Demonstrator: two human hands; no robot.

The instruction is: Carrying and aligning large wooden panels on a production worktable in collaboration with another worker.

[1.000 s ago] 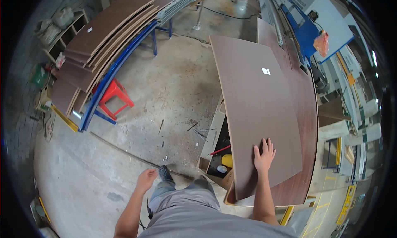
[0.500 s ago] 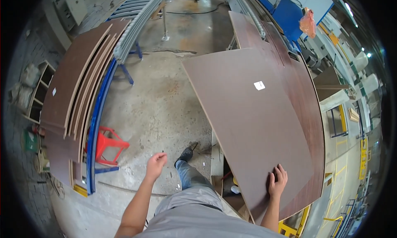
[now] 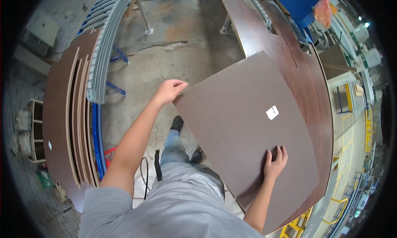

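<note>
A large brown panel [image 3: 244,114] with a white label [image 3: 272,112] lies at an angle over a wood-grained reddish-brown panel [image 3: 304,87] on my right. My left hand [image 3: 169,91] is at the far left corner of the upper panel, its fingers drawn together around the edge. Part of that grip is hidden. My right hand [image 3: 276,163] rests on the top face of the same panel, fingers stretched out and palm down. The upper panel's left edge hangs out past the stack, over the floor beside my legs.
To my left, several brown boards [image 3: 58,114] lie stacked beside a blue rail [image 3: 98,141]. A roller conveyor [image 3: 105,44] runs away from that stack. Metal legs stand on the concrete floor [image 3: 157,68]. An orange-red plastic bag [image 3: 323,11] hangs at the far right.
My left hand has reached forward and right, from open air to the panel's far left corner. My right hand stays on the panel. The view has shifted forward, and my feet have changed place.
</note>
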